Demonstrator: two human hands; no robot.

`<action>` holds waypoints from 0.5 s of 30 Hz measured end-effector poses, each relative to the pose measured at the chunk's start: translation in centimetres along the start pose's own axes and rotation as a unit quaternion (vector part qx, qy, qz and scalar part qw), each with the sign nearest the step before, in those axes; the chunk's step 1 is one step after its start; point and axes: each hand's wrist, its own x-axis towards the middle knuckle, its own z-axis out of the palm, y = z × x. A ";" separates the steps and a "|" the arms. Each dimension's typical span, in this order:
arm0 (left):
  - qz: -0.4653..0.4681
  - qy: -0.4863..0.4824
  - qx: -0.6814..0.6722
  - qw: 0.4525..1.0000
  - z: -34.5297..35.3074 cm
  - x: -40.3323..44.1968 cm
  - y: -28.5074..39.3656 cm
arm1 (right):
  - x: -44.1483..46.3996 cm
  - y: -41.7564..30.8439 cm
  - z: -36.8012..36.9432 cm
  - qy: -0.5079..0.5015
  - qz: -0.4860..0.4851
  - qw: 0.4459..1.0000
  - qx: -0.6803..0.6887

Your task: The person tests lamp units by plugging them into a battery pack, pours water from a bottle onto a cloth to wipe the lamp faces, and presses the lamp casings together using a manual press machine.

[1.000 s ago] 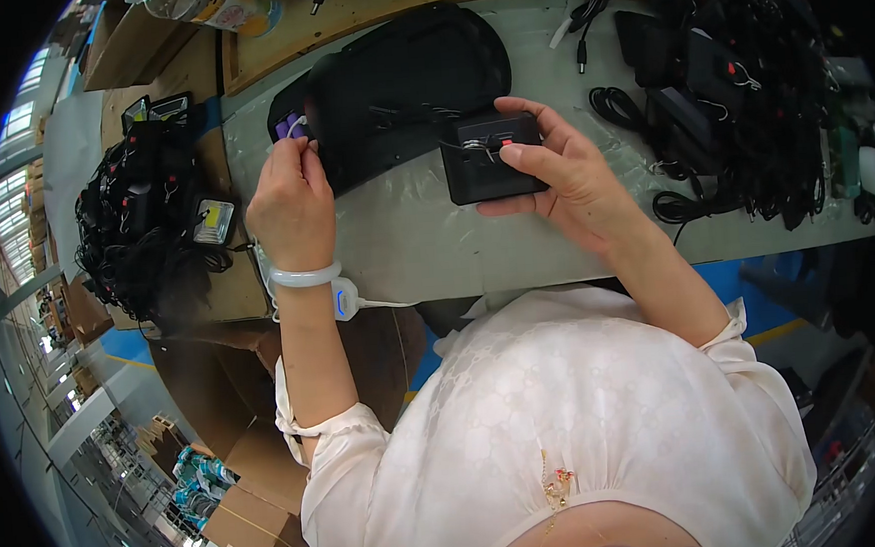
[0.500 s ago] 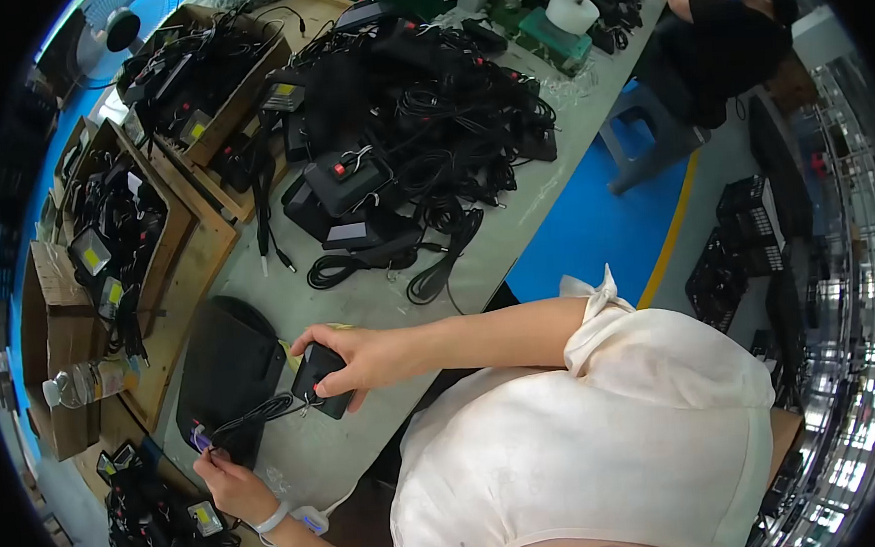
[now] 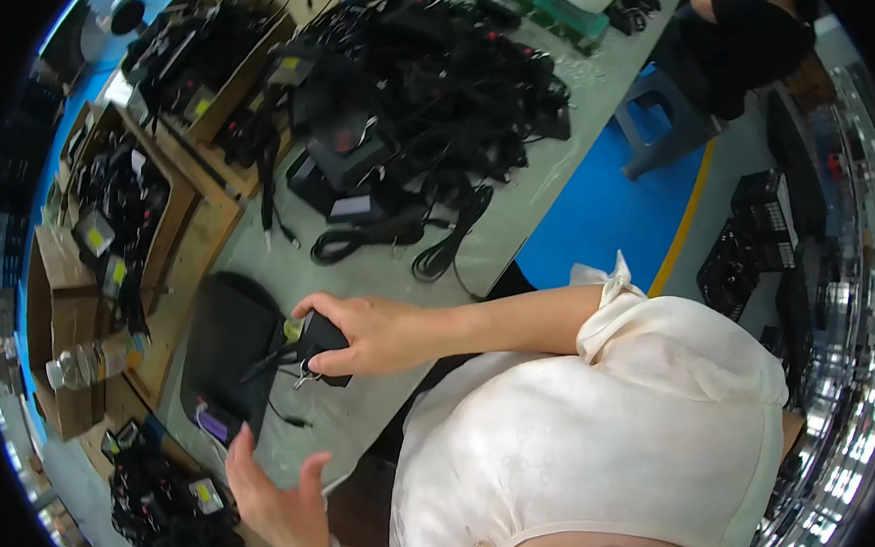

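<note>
I'd grip the light-looking, rigid black box by its sides, as my right hand does near the worktop's front edge, left hand spread, seemingly empty.

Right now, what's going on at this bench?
A person's right hand holds a small black box above the table. The left hand is open and looks empty, fingers spread near a purple piece at the edge of a black pad. A cable plug lies between the hands. Beyond them is a heap of black units and cables. Another person is in the background.
</note>
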 end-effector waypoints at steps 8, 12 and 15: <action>-0.283 0.022 -0.827 0.486 8.0 -1.2 3.0 | 3.0 3.2 -0.7 0.202 -0.241 0.832 -0.458; -0.351 0.018 -0.900 0.259 9.7 -1.6 2.6 | 4.0 4.9 -1.1 0.153 -0.221 0.891 -0.367; -0.373 0.032 -0.892 0.254 9.8 -1.6 2.9 | 2.7 2.0 0.8 0.136 -0.265 0.931 -0.210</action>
